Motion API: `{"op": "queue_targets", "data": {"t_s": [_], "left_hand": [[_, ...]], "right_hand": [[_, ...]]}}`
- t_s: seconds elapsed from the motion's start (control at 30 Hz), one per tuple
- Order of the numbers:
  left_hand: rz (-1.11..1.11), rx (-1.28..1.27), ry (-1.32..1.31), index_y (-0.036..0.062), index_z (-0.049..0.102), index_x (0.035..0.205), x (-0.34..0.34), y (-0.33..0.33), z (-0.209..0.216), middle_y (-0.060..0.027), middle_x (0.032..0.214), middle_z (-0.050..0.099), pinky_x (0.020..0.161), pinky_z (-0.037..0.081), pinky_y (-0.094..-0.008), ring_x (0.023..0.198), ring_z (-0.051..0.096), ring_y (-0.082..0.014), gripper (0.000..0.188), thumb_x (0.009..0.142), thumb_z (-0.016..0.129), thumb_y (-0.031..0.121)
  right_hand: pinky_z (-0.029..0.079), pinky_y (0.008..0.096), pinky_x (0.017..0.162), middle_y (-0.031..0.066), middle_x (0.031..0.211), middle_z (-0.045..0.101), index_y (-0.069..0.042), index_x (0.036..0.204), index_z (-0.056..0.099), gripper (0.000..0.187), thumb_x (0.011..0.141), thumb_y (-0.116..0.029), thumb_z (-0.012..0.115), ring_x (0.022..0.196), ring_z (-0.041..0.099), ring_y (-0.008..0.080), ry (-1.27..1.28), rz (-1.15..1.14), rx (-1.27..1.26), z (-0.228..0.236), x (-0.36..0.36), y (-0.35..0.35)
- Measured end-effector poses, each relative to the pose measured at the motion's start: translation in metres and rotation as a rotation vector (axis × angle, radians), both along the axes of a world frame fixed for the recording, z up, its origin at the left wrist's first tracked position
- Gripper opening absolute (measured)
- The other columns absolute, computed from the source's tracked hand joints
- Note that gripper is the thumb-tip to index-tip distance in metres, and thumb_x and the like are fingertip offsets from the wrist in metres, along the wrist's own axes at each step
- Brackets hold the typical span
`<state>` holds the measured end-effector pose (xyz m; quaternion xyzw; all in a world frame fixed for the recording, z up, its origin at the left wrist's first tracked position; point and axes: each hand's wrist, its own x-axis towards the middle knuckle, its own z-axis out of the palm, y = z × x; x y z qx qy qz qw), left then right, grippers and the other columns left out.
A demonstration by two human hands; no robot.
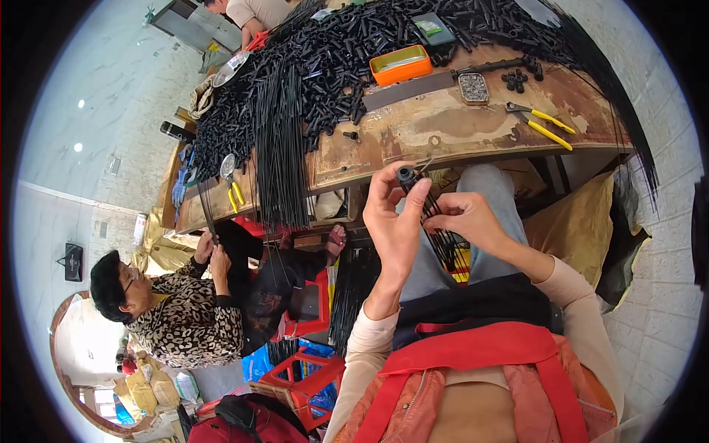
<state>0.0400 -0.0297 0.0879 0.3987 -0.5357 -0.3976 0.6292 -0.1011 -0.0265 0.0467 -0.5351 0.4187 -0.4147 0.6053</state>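
My left hand (391, 225) is closed round a black tubular hub (405, 174), its round open end facing up between thumb and fingers. Thin black ribs (446, 251), like those of an umbrella, hang down from the hub between my knees. My right hand (473, 221) is beside it, thumb and fingertips pinched at the ribs just below the hub. A thin pin or wire end sticks out near my left fingertips; which part it belongs to I cannot tell. Both hands are in front of the wooden workbench's (413, 140) near edge.
Yellow-handled pliers (546, 129), a small tray of metal bits (473, 88) and an orange box (401, 66) lie on the bench. Behind are heaped black tubular parts (332, 66). A rib bundle (281, 148) overhangs the edge. A co-worker (185, 310) sits left, near red stools (303, 376).
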Motion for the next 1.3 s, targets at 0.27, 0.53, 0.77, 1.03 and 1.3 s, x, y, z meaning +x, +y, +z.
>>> {"op": "queue_targets", "data": {"t_s": [0.27,0.53,0.77,1.03,1.3], "left_hand": [[-0.262,0.06,0.112,-0.0015,0.055,0.12,0.002,-0.007,0.0,-0.0051,0.091,0.06,0.079,0.046,-0.0248,0.083,0.057,-0.0115,0.027,0.098,0.055,0.016],[-0.115,0.044,0.009,-0.0002,0.046,0.13,0.001,-0.012,-0.017,-0.0012,0.087,0.05,0.065,0.038,-0.0207,0.07,0.043,-0.0068,0.034,0.103,0.042,0.02],[-0.332,0.069,0.033,-0.0014,0.049,0.118,-0.007,-0.028,-0.018,-0.0044,0.085,0.048,0.061,0.036,-0.0261,0.07,0.043,-0.0111,0.026,0.101,0.047,0.019],[-0.482,0.155,0.214,0.0085,0.044,0.108,0.011,-0.008,-0.014,0.001,0.068,0.037,0.053,0.031,-0.0254,0.058,0.035,-0.0091,0.032,0.094,0.062,0.032],[-0.367,0.291,0.197,0.0049,0.062,0.095,0.008,0.001,-0.013,0.001,0.09,0.059,0.064,0.04,-0.0196,0.073,0.048,-0.0043,0.01,0.085,0.065,0.002]], "right_hand": [[0.043,0.0264,0.052,0.0035,0.062,0.063,-0.002,0.076,0.067,0.019,0.079,-0.018,0.076,0.053,0.055,0.01,0.173,-0.068,-0.123,-0.008,-0.003,-0.007],[0.048,0.0395,0.063,0.0113,0.073,0.061,-0.001,0.081,0.066,0.01,0.081,-0.011,0.068,0.069,0.059,0.0304,0.812,-0.255,-0.786,-0.028,-0.073,-0.016],[0.045,0.0436,0.084,0.0155,0.105,0.057,-0.004,0.101,0.063,0.037,0.078,-0.031,0.073,0.1,0.053,0.034,1.413,-0.762,-0.838,-0.023,-0.19,-0.082],[0.045,0.0304,0.066,0.0092,0.082,0.055,0.0,0.092,0.058,0.037,0.09,-0.036,0.064,0.075,0.054,0.0156,0.657,-0.564,-0.525,-0.022,-0.192,-0.091],[0.045,0.0263,0.063,0.0048,0.077,0.057,-0.008,0.115,0.057,0.023,0.096,-0.021,0.055,0.068,0.055,0.0126,0.466,0.082,0.117,0.058,-0.096,0.012]]}}
